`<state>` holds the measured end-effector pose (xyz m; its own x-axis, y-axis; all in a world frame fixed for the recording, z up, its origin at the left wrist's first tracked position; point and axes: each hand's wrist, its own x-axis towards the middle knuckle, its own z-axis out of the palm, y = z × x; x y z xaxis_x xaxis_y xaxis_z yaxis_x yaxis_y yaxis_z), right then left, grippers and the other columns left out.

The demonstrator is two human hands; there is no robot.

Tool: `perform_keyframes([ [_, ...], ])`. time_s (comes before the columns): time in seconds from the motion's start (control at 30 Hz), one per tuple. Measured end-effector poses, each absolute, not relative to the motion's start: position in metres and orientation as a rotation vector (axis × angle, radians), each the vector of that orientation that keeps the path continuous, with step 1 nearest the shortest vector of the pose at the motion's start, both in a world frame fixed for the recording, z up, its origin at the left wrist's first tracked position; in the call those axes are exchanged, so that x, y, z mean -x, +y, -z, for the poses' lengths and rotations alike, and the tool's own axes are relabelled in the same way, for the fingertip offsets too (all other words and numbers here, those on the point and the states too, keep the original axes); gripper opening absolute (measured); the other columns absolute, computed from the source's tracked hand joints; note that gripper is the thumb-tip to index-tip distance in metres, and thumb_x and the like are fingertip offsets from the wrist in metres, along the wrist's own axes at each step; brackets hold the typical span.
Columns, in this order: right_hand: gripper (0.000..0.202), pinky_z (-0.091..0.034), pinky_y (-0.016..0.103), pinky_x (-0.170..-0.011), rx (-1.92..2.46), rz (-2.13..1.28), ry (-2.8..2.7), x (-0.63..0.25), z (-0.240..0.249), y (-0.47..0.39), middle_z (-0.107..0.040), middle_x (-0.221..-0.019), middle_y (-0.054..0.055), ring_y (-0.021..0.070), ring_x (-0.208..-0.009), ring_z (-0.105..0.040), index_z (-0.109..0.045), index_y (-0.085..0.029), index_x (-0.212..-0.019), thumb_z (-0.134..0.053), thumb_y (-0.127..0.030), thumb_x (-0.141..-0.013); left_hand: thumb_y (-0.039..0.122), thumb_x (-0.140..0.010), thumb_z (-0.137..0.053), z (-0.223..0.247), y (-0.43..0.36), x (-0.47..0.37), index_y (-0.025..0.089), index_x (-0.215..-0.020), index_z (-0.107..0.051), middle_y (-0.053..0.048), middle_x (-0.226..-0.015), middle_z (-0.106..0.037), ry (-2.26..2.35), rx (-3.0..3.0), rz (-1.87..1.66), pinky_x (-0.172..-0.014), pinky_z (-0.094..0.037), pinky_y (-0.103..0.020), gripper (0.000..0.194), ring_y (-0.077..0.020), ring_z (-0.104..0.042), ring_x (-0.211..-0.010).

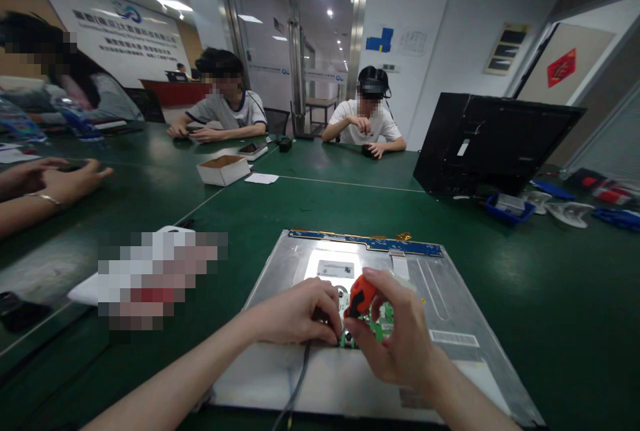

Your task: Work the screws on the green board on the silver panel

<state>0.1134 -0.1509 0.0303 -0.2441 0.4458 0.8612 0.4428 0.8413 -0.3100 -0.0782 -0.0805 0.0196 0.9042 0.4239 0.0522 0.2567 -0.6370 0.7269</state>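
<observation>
A silver flat display panel (435, 291) lies back side up on the table in front of me, with a blue circuit strip (365, 242) along its far edge. On its middle sits a green circuit board (385, 321), partly covered by my hands. My right hand (403, 331) grips an orange-and-black screwdriver (361, 294) by its handle, held over the board; the tip is hidden. My left hand (305, 311) rests at the board's left side, thumb and fingers pinched together. What they hold, if anything, is hidden. A grey cable (300, 384) runs from below it toward me.
A black monitor (490, 144) stands at the right, beside a blue tray (510, 209). Further back are a small white box (223, 169) and a paper (261, 178). A blurred white packet (150, 277) lies left. Several people sit around the green table (330, 207).
</observation>
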Motion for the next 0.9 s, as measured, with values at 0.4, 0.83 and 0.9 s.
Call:
perform_keyframes([
  [0.4,0.048,-0.045,0.027,-0.043,0.695,-0.001,-1.858,-0.1115,-0.0264,-0.1501,-0.063,-0.081,0.002,0.0126,-0.052,-0.054,-0.036,-0.017,-0.135,-0.054,-0.017,-0.090,0.023,-0.080,-0.075,-0.0222,-0.0821,0.0781,0.021,-0.076,-0.074,0.001,-0.081,-0.063,0.500,-2.256,-0.254,-0.071,-0.043,-0.026,0.005,-0.0150,-0.056,-0.077],
  [0.83,0.054,-0.049,0.030,-0.048,0.718,-0.044,-1.888,-0.1144,-0.0239,-0.1530,-0.063,-0.084,0.005,0.0140,-0.054,-0.056,-0.032,-0.015,-0.139,-0.052,-0.018,-0.089,0.026,-0.082,-0.073,-0.0219,-0.0814,0.0780,0.020,-0.079,-0.074,0.000,-0.081,-0.063,0.513,-2.254,-0.240,-0.071,-0.045,-0.027,0.007,-0.0146,-0.055,-0.074],
  [0.9,0.054,-0.049,0.028,-0.047,0.712,-0.055,-1.880,-0.1141,-0.0234,-0.1529,-0.063,-0.084,0.004,0.0130,-0.053,-0.055,-0.033,-0.016,-0.139,-0.052,-0.015,-0.088,0.028,-0.082,-0.073,-0.0208,-0.0809,0.0784,0.021,-0.081,-0.075,-0.001,-0.083,-0.064,0.507,-2.245,-0.246,-0.071,-0.045,-0.027,0.007,-0.0149,-0.056,-0.074],
])
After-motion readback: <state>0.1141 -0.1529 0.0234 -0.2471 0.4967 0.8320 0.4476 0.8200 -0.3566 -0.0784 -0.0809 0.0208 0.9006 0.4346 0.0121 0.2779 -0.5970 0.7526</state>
